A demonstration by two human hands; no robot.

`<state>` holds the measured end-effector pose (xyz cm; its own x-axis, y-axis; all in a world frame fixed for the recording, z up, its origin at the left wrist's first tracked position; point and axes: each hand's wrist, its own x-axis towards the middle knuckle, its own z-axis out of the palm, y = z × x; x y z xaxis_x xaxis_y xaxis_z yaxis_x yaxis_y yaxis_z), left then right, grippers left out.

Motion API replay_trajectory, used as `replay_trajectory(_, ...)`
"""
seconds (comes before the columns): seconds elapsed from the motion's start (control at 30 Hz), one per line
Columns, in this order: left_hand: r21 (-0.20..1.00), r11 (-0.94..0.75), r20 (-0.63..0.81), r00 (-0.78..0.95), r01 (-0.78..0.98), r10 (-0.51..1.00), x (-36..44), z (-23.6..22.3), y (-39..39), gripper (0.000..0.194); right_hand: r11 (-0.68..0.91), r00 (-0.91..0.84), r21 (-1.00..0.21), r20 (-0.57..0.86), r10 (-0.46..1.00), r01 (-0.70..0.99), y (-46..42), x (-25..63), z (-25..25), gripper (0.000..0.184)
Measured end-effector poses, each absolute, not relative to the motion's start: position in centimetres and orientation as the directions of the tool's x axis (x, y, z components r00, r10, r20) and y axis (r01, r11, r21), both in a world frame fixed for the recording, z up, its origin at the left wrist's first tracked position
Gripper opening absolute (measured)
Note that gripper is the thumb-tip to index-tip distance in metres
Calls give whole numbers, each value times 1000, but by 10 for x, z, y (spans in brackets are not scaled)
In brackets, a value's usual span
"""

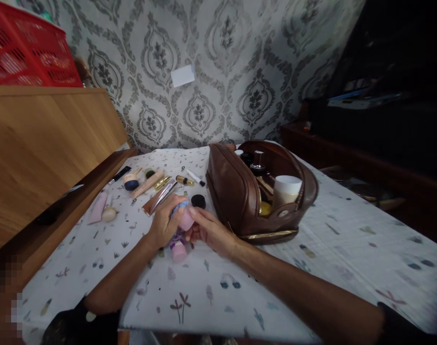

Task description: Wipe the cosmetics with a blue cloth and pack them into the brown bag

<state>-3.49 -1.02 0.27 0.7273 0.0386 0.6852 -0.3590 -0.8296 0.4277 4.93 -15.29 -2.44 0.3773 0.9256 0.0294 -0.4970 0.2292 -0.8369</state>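
Observation:
Between my two hands is a small pink container with a blue part; its exact kind is not clear. My left hand is closed round its blue side. The fingers of my right hand pinch its pink side. Just below them lies a pink and purple bottle, partly hidden by the hands. A round black lid or jar sits behind my right hand. To the right stands an open brown cosmetics bag, holding a white-lidded jar and a silver-capped bottle.
Several cosmetics, including a rose-gold tube, a gold-and-black tube and a pale pink tube, lie to the left on the patterned tablecloth. A wooden cabinet with a red basket borders the left side.

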Motion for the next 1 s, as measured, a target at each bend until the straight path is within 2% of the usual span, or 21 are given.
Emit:
replay_trajectory(0.17,374,-857,717,696,-353,27,-35,6,-16,33,277,431,-850,66,900,-448,-153,47,-25,56)
replay_trajectory(0.33,357,-864,734,679,-354,24,-34,6,-17,32,274,455,-863,59,888,-424,-154,45,-23,60)
replay_trajectory(0.63,343,-866,739,673,-365,10,-35,7,-17,35,292,479,-887,93,873,-358,-152,43,-28,56)
replay_trajectory(0.73,389,-847,727,685,-362,41,-35,6,-18,37,285,474,-881,80,877,-379,-154,43,-27,55)
replay_trajectory(0.83,472,-806,701,707,-357,97,-33,5,-18,41,287,460,-830,42,887,-478,-156,44,-23,50)
replay_trajectory(1.0,652,-709,646,687,-269,332,-28,-5,-15,47,339,463,-681,-1,886,-649,-155,44,-18,44)
